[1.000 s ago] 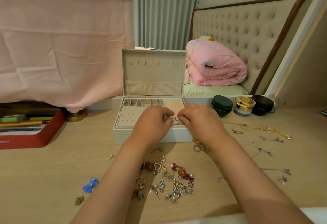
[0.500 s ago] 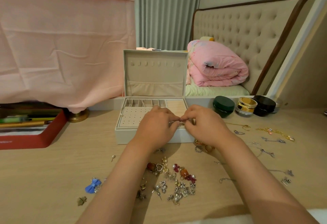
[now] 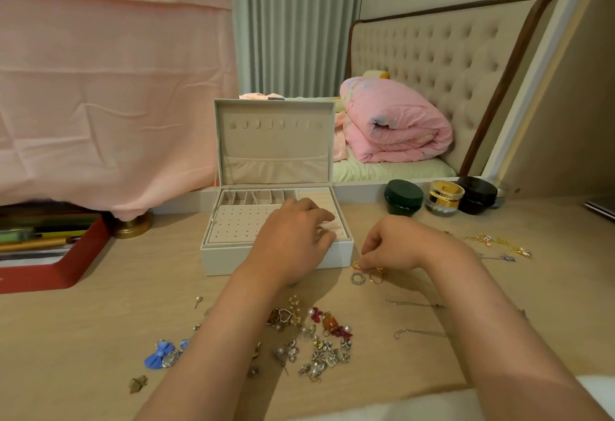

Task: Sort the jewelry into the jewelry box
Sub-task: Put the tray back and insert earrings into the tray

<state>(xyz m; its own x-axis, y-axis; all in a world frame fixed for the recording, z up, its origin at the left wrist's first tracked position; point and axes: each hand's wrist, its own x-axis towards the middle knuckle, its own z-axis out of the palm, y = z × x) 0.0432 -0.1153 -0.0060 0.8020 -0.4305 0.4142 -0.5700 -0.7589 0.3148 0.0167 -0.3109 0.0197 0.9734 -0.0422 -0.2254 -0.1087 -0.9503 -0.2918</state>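
On the tabletop (image 3: 100,337), just off the jewelry box's (image 3: 213,254) front right corner, lay three rings (image 3: 358,278): light, rigid, probably slippery; best pinched across the band. The right hand (image 3: 396,247) pinched a gold ring (image 3: 356,265) there. The left hand (image 3: 289,244) lay curled over the box; whether it held anything, unclear.

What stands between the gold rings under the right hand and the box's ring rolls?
The left hand rests over the ring rolls, covering much of them. The jewelry box lid is open, and the right hand pinches at the gold rings; nothing else intervenes.
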